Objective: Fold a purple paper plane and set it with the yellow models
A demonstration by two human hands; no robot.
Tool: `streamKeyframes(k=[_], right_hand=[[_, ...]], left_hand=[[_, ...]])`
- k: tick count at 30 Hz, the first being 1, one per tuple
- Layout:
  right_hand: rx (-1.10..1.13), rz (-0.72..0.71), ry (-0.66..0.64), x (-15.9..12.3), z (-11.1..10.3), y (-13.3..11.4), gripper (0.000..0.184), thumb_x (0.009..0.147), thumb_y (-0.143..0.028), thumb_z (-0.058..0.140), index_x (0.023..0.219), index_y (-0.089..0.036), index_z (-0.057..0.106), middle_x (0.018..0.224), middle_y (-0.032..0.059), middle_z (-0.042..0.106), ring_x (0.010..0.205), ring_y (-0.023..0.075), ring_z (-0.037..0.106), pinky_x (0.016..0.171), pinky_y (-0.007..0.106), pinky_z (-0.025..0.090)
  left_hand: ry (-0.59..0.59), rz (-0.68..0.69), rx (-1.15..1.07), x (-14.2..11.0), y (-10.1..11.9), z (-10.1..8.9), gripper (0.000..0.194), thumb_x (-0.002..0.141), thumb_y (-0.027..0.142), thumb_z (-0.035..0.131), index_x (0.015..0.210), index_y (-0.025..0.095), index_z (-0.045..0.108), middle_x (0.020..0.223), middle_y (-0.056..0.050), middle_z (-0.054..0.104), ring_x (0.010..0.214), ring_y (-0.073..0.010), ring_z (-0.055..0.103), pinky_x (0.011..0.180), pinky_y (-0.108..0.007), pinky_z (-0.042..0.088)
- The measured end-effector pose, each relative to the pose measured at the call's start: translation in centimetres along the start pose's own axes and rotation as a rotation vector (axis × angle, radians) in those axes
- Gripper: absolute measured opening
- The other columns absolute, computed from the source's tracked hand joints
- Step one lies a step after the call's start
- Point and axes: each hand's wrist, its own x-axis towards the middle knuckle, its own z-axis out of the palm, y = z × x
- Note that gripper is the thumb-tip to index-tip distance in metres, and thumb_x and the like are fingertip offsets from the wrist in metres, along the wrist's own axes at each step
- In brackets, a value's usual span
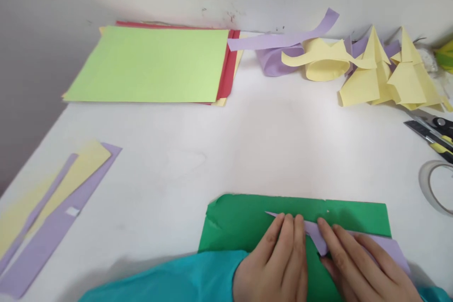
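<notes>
A dark green sheet (247,219) lies on the white table near the front edge. On it rests a folded purple paper piece (389,247) with a thin pointed tip toward the left. My left hand (279,259), in a teal sleeve, lies with its fingers together and flat, pressing down on the pointed end of the purple piece. My right hand (357,264) presses with stretched fingers on the purple piece just right of the left hand. Neither hand lifts anything.
A stack of green, red and yellow sheets (152,63) lies at the back left. Purple and yellow strips (53,212) lie at the left edge. Curled scraps (311,52) and folded yellow cones (389,73) stand at the back right. Scissors (433,134) and a tape roll (437,186) sit at right.
</notes>
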Motion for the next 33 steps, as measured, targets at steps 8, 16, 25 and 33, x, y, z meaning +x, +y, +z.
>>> streamKeyframes(k=[8,16,25,33], right_hand=[[-0.034,-0.079,-0.043,-0.5,0.5,0.0,0.039,0.09,-0.006,0.027,0.092,-0.012,0.066,0.11,0.0038,0.062,0.094,0.0163,0.057,0.085,0.033,0.037],[0.003,-0.106,-0.065,-0.6,0.2,0.2,0.044,0.09,-0.004,0.021,0.091,-0.008,0.065,0.105,0.007,0.064,0.093,0.0188,0.056,0.089,0.036,0.033],[-0.019,-0.155,-0.097,-0.9,0.4,0.0,0.05,0.087,-0.003,0.015,0.093,-0.007,0.065,0.108,0.0107,0.062,0.094,0.0212,0.057,0.103,0.045,0.021],[-0.005,-0.147,-0.042,-1.0,0.6,0.1,0.049,0.087,-0.006,0.016,0.091,-0.007,0.065,0.103,0.0088,0.065,0.092,0.0198,0.058,0.108,0.045,0.016]], left_hand=[[0.046,0.115,0.008,-0.4,-1.8,0.1,0.017,0.078,0.009,0.047,0.074,0.004,0.063,0.091,-0.016,0.067,0.09,-0.0246,0.061,0.078,-0.037,0.053],[-0.12,0.308,-0.076,0.6,-3.8,-1.4,0.016,0.08,0.014,0.051,0.079,0.005,0.064,0.094,-0.017,0.066,0.091,-0.0251,0.06,0.079,-0.038,0.051],[-0.06,0.186,0.039,-0.1,-1.7,-0.7,0.021,0.079,0.009,0.044,0.083,0.001,0.063,0.09,-0.018,0.067,0.088,-0.0277,0.062,0.077,-0.039,0.053],[-0.063,0.132,0.018,-0.7,0.0,-0.1,0.024,0.079,0.01,0.044,0.091,0.0,0.062,0.097,-0.017,0.066,0.096,-0.0302,0.059,0.084,-0.039,0.052]])
